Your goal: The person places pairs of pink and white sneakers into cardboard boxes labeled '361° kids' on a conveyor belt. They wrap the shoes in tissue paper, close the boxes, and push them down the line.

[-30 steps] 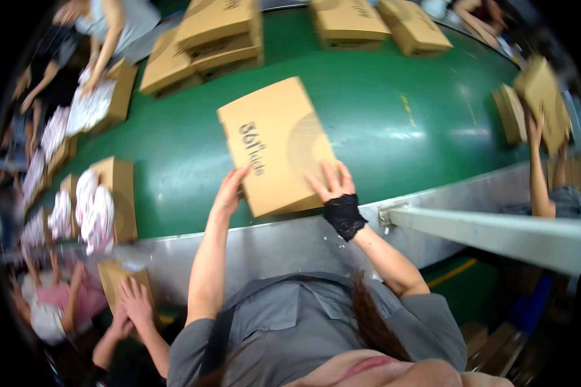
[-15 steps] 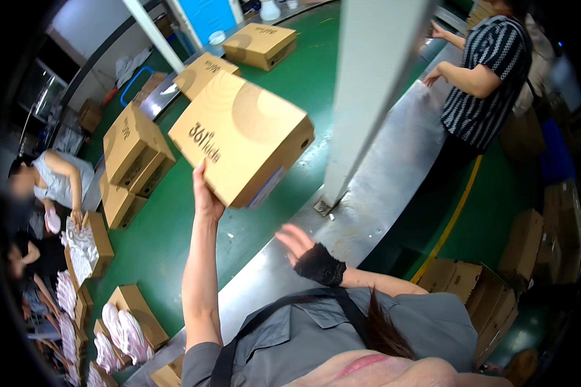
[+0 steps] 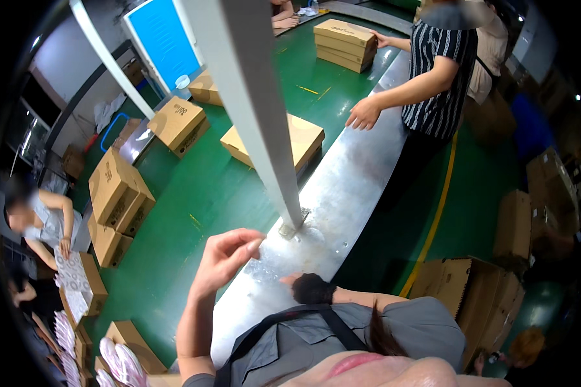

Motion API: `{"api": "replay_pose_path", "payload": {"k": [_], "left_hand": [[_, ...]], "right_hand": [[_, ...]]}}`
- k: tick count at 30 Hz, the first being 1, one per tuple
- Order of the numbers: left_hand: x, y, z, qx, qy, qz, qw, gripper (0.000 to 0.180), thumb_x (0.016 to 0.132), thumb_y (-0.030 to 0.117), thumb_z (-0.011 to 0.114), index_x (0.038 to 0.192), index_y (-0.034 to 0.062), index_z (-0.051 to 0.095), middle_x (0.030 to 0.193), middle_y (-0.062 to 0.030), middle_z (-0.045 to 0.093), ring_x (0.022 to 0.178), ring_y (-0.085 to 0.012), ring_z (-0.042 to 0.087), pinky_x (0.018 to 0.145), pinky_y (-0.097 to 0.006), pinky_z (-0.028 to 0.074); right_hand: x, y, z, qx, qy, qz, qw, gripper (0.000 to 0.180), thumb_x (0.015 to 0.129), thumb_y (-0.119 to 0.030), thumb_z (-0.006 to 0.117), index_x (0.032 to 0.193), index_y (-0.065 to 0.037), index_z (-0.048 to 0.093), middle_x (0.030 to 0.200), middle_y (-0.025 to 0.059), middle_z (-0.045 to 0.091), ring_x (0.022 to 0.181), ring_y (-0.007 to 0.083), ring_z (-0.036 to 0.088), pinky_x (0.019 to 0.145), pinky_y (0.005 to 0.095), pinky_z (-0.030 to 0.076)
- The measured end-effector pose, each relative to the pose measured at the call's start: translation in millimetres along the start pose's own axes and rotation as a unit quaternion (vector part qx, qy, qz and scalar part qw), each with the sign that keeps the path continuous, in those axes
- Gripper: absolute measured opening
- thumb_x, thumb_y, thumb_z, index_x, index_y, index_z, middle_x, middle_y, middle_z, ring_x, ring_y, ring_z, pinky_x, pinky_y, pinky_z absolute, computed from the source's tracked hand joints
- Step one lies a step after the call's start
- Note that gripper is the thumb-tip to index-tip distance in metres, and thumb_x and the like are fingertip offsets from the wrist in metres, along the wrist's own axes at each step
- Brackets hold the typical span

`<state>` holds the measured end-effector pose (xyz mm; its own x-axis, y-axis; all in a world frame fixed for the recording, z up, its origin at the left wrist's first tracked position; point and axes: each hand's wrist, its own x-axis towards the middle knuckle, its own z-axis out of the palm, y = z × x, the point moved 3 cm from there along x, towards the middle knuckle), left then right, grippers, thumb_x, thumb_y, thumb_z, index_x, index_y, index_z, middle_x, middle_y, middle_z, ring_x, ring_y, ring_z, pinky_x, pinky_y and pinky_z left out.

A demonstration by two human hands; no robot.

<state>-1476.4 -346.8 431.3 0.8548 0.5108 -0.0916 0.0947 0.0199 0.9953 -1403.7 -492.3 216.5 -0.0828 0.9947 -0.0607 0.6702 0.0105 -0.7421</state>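
Note:
My left hand [image 3: 226, 261] is raised over the edge of the green belt [image 3: 187, 258], fingers loosely bent and nothing held. My right hand [image 3: 308, 287], in a black fingerless glove, hovers low over the metal rim [image 3: 332, 238]; its fingers show only partly, stretched out and holding nothing. A closed brown shoebox [image 3: 306, 137] lies on the belt beyond my hands, partly hidden by the grey post [image 3: 252, 97]. Farther left are another closed shoebox [image 3: 179, 122] and a stack of shoeboxes [image 3: 119, 193].
The post stands on the rim ahead of my hands. A co-worker in a striped shirt [image 3: 432, 77] touches stacked boxes [image 3: 345, 45] at far right. At left, another person [image 3: 51, 219] handles paper in an open box. Pink-white shoes [image 3: 121, 361] lie near left; cartons [image 3: 468, 290] stand right.
My left hand has let go of the shoebox and drawn lower; a box now lies behind the post. My right hand has dropped slightly. The view has shifted, and a box stack shows beside the striped-shirt co-worker.

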Motion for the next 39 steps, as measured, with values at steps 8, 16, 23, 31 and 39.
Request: {"api": "replay_pose_path", "payload": {"k": [8,16,23,31,39], "left_hand": [[-66,159,88,-0.292,-0.206,0.346,0.867,0.026,0.086,0.015,0.043,0.089,-0.0050,0.059,0.090,-0.0255,0.057,0.087,-0.0375,0.055,0.081,-0.043,0.043],[-85,149,85,-0.313,-0.229,0.304,0.870,0.025,0.083,0.018,0.048,0.084,-0.0036,0.060,0.084,-0.0203,0.058,0.081,-0.0301,0.055,0.075,-0.037,0.043],[-124,125,70,-0.302,-0.143,0.258,0.906,0.024,0.081,0.020,0.052,0.080,-0.0024,0.060,0.079,-0.0156,0.058,0.075,-0.0236,0.055,0.070,-0.033,0.043],[-169,112,40,-0.304,-0.005,0.257,0.917,0.024,0.078,0.022,0.057,0.075,-0.0010,0.061,0.073,-0.0103,0.059,0.069,-0.0162,0.055,0.064,-0.028,0.044],[-216,120,11,-0.291,0.082,0.307,0.903,0.025,0.075,0.024,0.062,0.070,0.0004,0.062,0.067,-0.0051,0.060,0.063,-0.0087,0.054,0.058,-0.023,0.044]], "right_hand": [[-2,-77,-23,-0.124,-0.205,-0.192,0.952,0.025,0.078,-0.020,0.051,0.097,-0.004,0.049,0.086,0.0161,0.057,0.078,0.0266,0.056,0.066,0.0374,0.044],[-2,-82,3,-0.064,-0.173,-0.193,0.964,0.028,0.078,-0.018,0.052,0.102,-0.004,0.046,0.089,0.0159,0.057,0.079,0.0254,0.056,0.067,0.0364,0.045],[-6,-93,42,-0.007,-0.220,-0.188,0.957,0.032,0.078,-0.017,0.053,0.106,-0.005,0.043,0.091,0.0157,0.056,0.081,0.0244,0.056,0.068,0.0355,0.045],[-10,-96,94,0.061,-0.309,-0.167,0.934,0.037,0.078,-0.016,0.054,0.111,-0.006,0.040,0.093,0.0155,0.056,0.082,0.0233,0.056,0.069,0.0345,0.045],[-9,-104,151,0.108,-0.406,-0.128,0.898,0.043,0.078,-0.014,0.056,0.116,-0.006,0.037,0.095,0.0153,0.056,0.083,0.0221,0.056,0.070,0.0334,0.046]]}}
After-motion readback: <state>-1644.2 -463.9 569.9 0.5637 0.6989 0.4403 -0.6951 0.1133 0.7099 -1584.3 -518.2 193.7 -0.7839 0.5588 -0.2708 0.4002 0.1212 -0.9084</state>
